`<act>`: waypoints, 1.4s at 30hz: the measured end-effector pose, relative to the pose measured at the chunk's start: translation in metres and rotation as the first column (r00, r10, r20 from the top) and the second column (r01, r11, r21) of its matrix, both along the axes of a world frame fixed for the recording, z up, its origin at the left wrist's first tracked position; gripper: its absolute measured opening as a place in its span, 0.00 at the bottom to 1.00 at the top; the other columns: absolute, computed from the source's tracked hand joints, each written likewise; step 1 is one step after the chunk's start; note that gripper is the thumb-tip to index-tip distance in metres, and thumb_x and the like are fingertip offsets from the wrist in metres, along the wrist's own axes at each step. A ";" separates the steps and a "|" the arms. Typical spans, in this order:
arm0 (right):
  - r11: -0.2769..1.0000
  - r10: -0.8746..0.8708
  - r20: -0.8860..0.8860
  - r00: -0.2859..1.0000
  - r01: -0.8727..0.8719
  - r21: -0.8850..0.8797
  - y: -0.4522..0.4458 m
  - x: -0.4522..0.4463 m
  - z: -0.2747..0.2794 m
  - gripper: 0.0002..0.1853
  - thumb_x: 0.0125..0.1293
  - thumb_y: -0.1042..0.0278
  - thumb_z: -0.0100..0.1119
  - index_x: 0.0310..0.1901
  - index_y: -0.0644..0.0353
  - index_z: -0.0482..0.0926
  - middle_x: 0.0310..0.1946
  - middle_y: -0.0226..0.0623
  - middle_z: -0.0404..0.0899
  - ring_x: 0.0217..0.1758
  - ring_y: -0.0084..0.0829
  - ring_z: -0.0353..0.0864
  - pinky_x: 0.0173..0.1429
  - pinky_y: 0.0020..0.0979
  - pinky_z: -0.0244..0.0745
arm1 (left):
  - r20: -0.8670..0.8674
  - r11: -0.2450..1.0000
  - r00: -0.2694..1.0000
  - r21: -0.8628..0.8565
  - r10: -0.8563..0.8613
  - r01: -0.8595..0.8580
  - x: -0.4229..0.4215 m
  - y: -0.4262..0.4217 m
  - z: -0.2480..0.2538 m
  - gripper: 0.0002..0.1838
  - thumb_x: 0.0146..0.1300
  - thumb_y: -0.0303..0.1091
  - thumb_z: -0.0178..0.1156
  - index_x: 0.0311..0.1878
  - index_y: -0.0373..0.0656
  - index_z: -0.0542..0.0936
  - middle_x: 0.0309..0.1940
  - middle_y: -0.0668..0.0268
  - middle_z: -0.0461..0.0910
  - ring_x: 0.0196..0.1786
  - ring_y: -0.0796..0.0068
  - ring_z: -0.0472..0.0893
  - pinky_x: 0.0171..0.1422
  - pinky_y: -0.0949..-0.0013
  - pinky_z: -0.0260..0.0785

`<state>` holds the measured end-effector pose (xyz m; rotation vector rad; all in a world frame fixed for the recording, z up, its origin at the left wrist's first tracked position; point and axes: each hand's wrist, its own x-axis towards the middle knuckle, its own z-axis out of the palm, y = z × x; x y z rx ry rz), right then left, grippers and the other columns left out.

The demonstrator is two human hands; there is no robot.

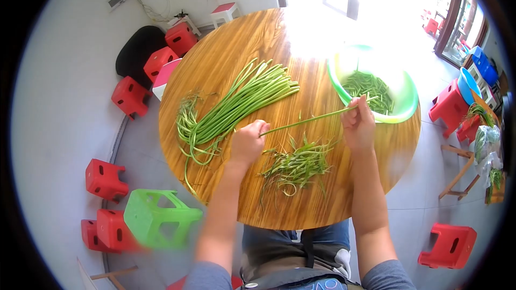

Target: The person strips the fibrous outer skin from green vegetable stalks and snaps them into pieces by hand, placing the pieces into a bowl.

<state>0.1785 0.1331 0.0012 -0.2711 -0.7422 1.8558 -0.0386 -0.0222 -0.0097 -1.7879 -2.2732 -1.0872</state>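
A single garlic scape (pixel 306 121) is stretched between my two hands above the table. My left hand (pixel 249 140) is closed around its lower left end. The other end is pinched in the fingers of my right hand (pixel 358 123), beside the near rim of a green basin (pixel 411 108). Cut green pieces (pixel 370 89) lie inside that basin. To the left, a bundle of long garlic scapes (pixel 236 104) rests on the table, its curled pale tips toward the left edge. Below the stretched scape sits a loose heap of trimmed tips (pixel 298 166).
The round wooden table (pixel 215 43) is directly in front of me. Red stools (pixel 129 96) and a green stool (pixel 156 217) stand on the left. At right are another red stool (pixel 448 245), a blue basin (pixel 468 85) and a wooden stand (pixel 461 169) with bagged greens.
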 end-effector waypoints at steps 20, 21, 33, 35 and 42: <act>0.949 0.249 -0.251 0.935 -0.287 -0.130 0.001 0.008 0.000 0.16 0.70 0.55 0.46 0.33 0.59 0.74 0.19 0.23 0.63 0.19 0.16 0.54 0.22 0.19 0.51 | 0.060 0.901 0.901 0.046 0.429 -0.432 -0.080 -0.082 0.018 0.11 0.64 0.37 0.55 0.37 0.38 0.78 0.19 0.62 0.76 0.20 0.72 0.74 0.25 0.71 0.64; 0.940 0.290 -0.225 0.930 -0.321 -0.114 -0.003 0.005 0.000 0.16 0.70 0.55 0.46 0.33 0.59 0.74 0.19 0.23 0.63 0.19 0.16 0.55 0.22 0.19 0.51 | 0.111 0.894 0.893 0.058 0.436 -0.444 -0.076 -0.081 0.020 0.12 0.65 0.37 0.55 0.38 0.37 0.79 0.19 0.64 0.76 0.19 0.75 0.73 0.24 0.72 0.63; 0.858 -0.135 0.621 0.772 -0.223 0.463 -0.051 -0.038 -0.009 0.10 0.65 0.64 0.57 0.37 0.64 0.77 0.20 0.23 0.70 0.23 0.13 0.67 0.27 0.17 0.61 | 0.766 0.924 0.625 -0.118 -0.148 0.364 0.057 0.008 0.018 0.16 0.68 0.39 0.47 0.46 0.37 0.77 0.25 0.69 0.74 0.28 0.83 0.71 0.32 0.79 0.62; 0.934 -0.061 0.653 0.755 -0.187 0.304 -0.047 -0.030 0.003 0.11 0.66 0.62 0.55 0.37 0.64 0.78 0.19 0.23 0.68 0.22 0.12 0.65 0.26 0.17 0.59 | 0.850 0.905 0.510 -0.109 -0.129 0.412 0.067 0.019 0.015 0.14 0.68 0.36 0.47 0.46 0.37 0.77 0.22 0.73 0.70 0.24 0.86 0.67 0.29 0.79 0.59; 0.987 -0.056 0.544 0.837 -0.036 0.157 -0.021 -0.016 0.002 0.11 0.68 0.63 0.51 0.38 0.62 0.77 0.19 0.22 0.67 0.21 0.13 0.61 0.24 0.16 0.54 | 0.945 0.909 0.292 0.016 -0.150 0.417 0.061 0.019 0.000 0.11 0.67 0.31 0.49 0.46 0.36 0.76 0.21 0.74 0.69 0.22 0.87 0.65 0.26 0.82 0.56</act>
